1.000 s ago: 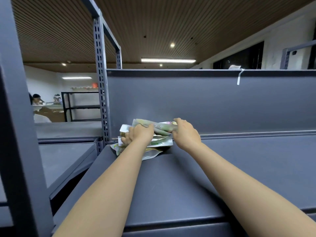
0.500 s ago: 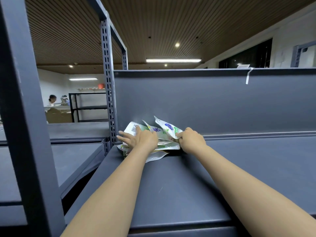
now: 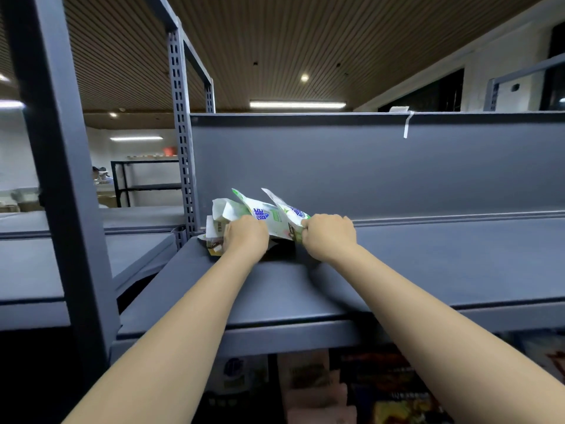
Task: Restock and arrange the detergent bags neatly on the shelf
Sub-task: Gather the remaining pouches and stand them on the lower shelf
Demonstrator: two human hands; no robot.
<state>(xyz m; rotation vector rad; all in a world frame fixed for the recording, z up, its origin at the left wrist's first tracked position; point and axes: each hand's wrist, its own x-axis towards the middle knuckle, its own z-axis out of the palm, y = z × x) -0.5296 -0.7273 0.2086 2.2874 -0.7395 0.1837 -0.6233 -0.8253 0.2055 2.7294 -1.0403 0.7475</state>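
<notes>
left hand (image 3: 244,237) grips detergent bags (image 3: 269,217) | right hand (image 3: 328,235) pinches end bag | propping upright in shelf (image 3: 397,270) corner

The fingers of the left hand (image 3: 246,232) and right hand (image 3: 328,235) curl out of sight behind their knuckles, covering the lower parts of the detergent bags (image 3: 269,217); how many bags there are cannot be told. At 6 o'clock, packages under the shelf (image 3: 275,289) are dark, blurred and cut off by the edge. People at 9 o'clock are too small to make out.
</notes>
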